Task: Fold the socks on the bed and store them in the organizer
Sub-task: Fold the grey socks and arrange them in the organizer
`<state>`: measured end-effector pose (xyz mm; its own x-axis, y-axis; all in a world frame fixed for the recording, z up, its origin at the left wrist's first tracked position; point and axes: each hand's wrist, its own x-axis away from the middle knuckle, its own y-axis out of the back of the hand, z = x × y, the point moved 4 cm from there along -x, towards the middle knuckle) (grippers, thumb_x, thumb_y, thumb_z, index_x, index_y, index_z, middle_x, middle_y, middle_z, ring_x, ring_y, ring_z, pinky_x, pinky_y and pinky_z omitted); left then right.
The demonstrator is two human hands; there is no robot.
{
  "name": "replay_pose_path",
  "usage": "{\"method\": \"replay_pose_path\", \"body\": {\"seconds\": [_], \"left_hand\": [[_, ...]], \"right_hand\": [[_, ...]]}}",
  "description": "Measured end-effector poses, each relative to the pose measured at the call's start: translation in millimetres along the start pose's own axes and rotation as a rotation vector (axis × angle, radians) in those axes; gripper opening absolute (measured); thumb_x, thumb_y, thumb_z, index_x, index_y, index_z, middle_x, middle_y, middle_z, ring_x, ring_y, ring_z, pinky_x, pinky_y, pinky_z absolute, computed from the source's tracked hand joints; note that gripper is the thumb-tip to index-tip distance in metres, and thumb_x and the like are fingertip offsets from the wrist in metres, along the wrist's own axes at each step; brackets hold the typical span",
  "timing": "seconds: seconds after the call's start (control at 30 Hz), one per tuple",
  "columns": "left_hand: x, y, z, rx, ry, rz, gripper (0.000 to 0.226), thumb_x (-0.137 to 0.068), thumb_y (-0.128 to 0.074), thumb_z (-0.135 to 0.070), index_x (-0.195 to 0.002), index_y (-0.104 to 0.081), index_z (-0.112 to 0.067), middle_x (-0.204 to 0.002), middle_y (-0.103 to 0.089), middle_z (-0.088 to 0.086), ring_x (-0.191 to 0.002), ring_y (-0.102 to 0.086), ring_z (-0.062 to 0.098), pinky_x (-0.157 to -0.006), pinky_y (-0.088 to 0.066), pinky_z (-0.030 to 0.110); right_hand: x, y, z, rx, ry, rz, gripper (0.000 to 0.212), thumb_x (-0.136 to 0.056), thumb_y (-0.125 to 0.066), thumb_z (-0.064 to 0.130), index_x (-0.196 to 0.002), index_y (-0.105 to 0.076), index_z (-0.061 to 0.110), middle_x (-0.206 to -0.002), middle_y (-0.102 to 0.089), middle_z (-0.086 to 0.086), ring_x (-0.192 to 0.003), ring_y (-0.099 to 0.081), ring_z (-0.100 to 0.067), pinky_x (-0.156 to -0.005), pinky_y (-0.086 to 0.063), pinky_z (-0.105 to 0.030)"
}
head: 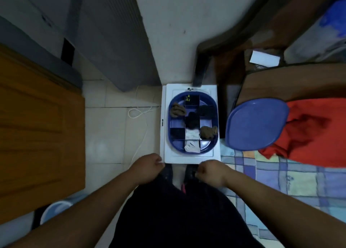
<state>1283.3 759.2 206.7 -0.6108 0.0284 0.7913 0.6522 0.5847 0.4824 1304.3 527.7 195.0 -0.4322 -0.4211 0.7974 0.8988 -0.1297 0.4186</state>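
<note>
The organizer (193, 123), a blue oval tub split into compartments, is seen at the centre of the view, set on a white appliance (189, 158). Several compartments are filled: a brown sock (177, 110) at its 10 o'clock, dark socks (193, 119) at its middle and toward 2 o'clock, a second brown sock (208, 132) at 4 o'clock, and two white socks (192, 141) stacked toward 6 o'clock. The blue lid (256, 124) is leaned at 3 o'clock from the tub, against the bed (280, 176), and a red cloth (316, 131) is spread just beyond it on the checked sheet. Both hands are held low at 6 o'clock from the tub, over the dark trousers (177, 210). The left hand (148, 166) is curled near the appliance's front corner; whether anything is pinched in it cannot be told. The right hand (210, 173) is likewise curled, and its contents cannot be told. A white cord (139, 113) is looped on the floor at 9 o'clock, and a wooden door (37, 135) is seen beyond it.
</note>
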Motion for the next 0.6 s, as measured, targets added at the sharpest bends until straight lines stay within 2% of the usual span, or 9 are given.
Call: {"method": "replay_pose_path", "body": {"seconds": [0.03, 0.1, 0.17, 0.23, 0.3, 0.37, 0.47, 0.53, 0.6], "left_hand": [[10, -1, 4, -0.018, -0.019, 0.014, 0.031, -0.094, -0.051, -0.037, -0.113, -0.062, -0.015, -0.118, -0.065, 0.004, -0.104, -0.059, 0.018, -0.088, -0.043, 0.026], [24, -3, 12, -0.03, -0.057, 0.042, 0.027, -0.093, -0.052, -0.037, -0.108, -0.064, -0.019, -0.114, -0.067, 0.0, -0.1, -0.06, 0.015, -0.086, -0.045, 0.026], [33, -5, 21, -0.044, -0.073, 0.077, 0.022, -0.092, -0.054, -0.037, -0.106, -0.064, -0.023, -0.111, -0.067, -0.002, -0.098, -0.06, 0.012, -0.084, -0.044, 0.024], [36, -7, 32, -0.106, -0.093, 0.128, 0.022, -0.091, -0.055, -0.038, -0.105, -0.065, -0.025, -0.111, -0.066, -0.002, -0.099, -0.06, 0.012, -0.086, -0.045, 0.025], [37, 0, 42, -0.203, -0.126, 0.185, 0.025, -0.092, -0.055, -0.039, -0.109, -0.065, -0.024, -0.111, -0.065, -0.003, -0.1, -0.06, 0.012, -0.087, -0.045, 0.024], [35, 15, 50, -0.274, -0.174, 0.218, 0.027, -0.092, -0.054, -0.039, -0.109, -0.066, -0.022, -0.108, -0.065, -0.003, -0.098, -0.06, 0.012, -0.087, -0.046, 0.024], [32, 42, 60, -0.334, -0.232, 0.217, 0.024, -0.092, -0.054, -0.035, -0.105, -0.066, -0.018, -0.102, -0.065, -0.004, -0.094, -0.06, 0.012, -0.085, -0.046, 0.025], [29, 58, 65, -0.37, -0.262, 0.228, 0.018, -0.093, -0.054, -0.033, -0.097, -0.064, -0.019, -0.095, -0.062, -0.005, -0.087, -0.057, 0.01, -0.077, -0.044, 0.024], [25, 69, 69, -0.405, -0.279, 0.253, 0.02, -0.094, -0.054, -0.033, -0.093, -0.064, -0.016, -0.086, -0.062, -0.005, -0.079, -0.057, 0.01, -0.07, -0.042, 0.024]], "right_hand": [[12, -8, 1, -0.032, -0.009, 0.002, 0.031, -0.092, -0.05, 0.038, -0.098, -0.067, 0.012, -0.105, -0.064, -0.01, -0.104, -0.059, -0.029, -0.073, -0.037, -0.028], [33, -21, 2, -0.097, -0.038, -0.016, 0.034, -0.092, -0.051, 0.041, -0.104, -0.066, 0.013, -0.114, -0.063, -0.007, -0.11, -0.058, -0.029, -0.082, -0.044, -0.03], [47, -33, 2, -0.15, -0.099, -0.041, 0.034, -0.092, -0.051, 0.042, -0.102, -0.066, 0.013, -0.124, -0.061, -0.009, -0.112, -0.058, -0.028, -0.088, -0.047, -0.033], [56, -44, 5, -0.188, -0.165, -0.073, 0.028, -0.092, -0.051, 0.042, -0.094, -0.065, 0.017, -0.118, -0.064, -0.009, -0.107, -0.059, -0.027, -0.078, -0.042, -0.029], [62, -51, 13, -0.228, -0.23, -0.133, 0.026, -0.092, -0.051, 0.041, -0.094, -0.064, 0.019, -0.116, -0.064, -0.007, -0.099, -0.058, -0.023, -0.074, -0.036, -0.026], [68, -58, 21, -0.302, -0.302, -0.226, 0.018, -0.092, -0.051, 0.041, -0.086, -0.059, 0.025, -0.111, -0.065, -0.004, -0.091, -0.055, -0.017, -0.073, -0.035, -0.026], [79, -78, 37, -0.451, -0.393, -0.344, 0.013, -0.091, -0.053, 0.037, -0.083, -0.06, 0.03, -0.092, -0.057, 0.006, -0.084, -0.054, -0.015, -0.066, -0.037, -0.023], [86, -101, 49, -0.536, -0.438, -0.375, 0.014, -0.091, -0.054, 0.035, -0.081, -0.059, 0.027, -0.086, -0.06, 0.0, -0.082, -0.058, -0.02, -0.064, -0.043, -0.024], [96, -125, 59, -0.593, -0.492, -0.393, 0.028, -0.091, -0.053, 0.036, -0.082, -0.063, 0.012, -0.083, -0.061, -0.007, -0.081, -0.059, -0.025, -0.072, -0.047, -0.031]]}}
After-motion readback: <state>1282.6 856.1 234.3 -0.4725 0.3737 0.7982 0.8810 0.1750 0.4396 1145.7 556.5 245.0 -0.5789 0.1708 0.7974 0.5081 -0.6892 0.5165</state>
